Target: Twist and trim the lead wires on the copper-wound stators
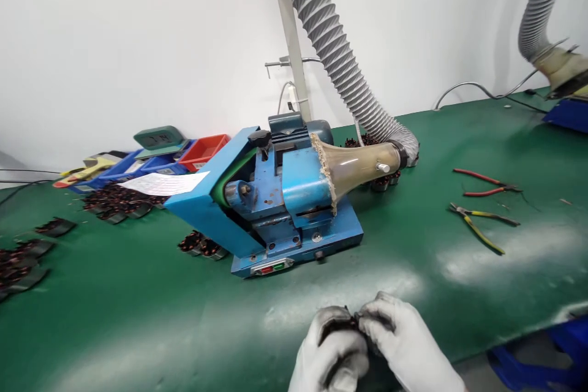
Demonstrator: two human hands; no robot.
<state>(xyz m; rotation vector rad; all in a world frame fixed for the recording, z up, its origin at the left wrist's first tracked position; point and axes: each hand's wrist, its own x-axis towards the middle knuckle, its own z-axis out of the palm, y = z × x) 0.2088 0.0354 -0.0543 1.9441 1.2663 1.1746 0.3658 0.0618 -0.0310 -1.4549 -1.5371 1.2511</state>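
Note:
Both hands wear white gloves with dark smudges and meet low in the view, over the bench's near edge. My left hand [328, 349] is closed, its fingers curled around a small dark part [355, 320], mostly hidden by the gloves. It looks like the wound motor stators [202, 245] on the bench, but I cannot be sure. At the same part, my right hand [402, 331] pinches with thumb and fingers. Beyond the hands stands a blue belt-driven machine [305, 180] with red and green buttons [273, 267] at its front.
Grey ducting [331, 43] joins a tan funnel [362, 165] on the machine. Red-handled pliers [491, 184] and yellow-handled cutters [480, 220] lie right on the green bench [413, 245]. Stator piles [124, 199], a red bin [204, 150] and a paper sheet [165, 184] are left.

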